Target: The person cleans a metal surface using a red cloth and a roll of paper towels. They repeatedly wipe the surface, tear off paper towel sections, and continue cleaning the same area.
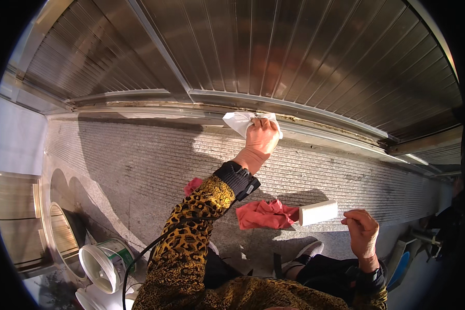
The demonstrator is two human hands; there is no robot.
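My left hand [262,135] presses a white tissue or cloth [238,121] against the metal track [317,136] at the foot of a ribbed metal door [286,50]. Beyond my forearm, on the ribbed stone floor, lies a red cloth [267,215], touching a white block-shaped pack [318,212] at its right. A smaller bit of red cloth [193,186] shows beside my left sleeve. My right hand [361,232] hovers right of the white pack, its fingers curled, with nothing seen in it.
White plastic buckets [97,268] stand at the lower left, near a large round mirror-like object [68,236]. A dark cable [147,248] runs across my left sleeve. My shoe [312,248] is below the white pack. At the lower right is a metal-framed object with a blue patch [399,269].
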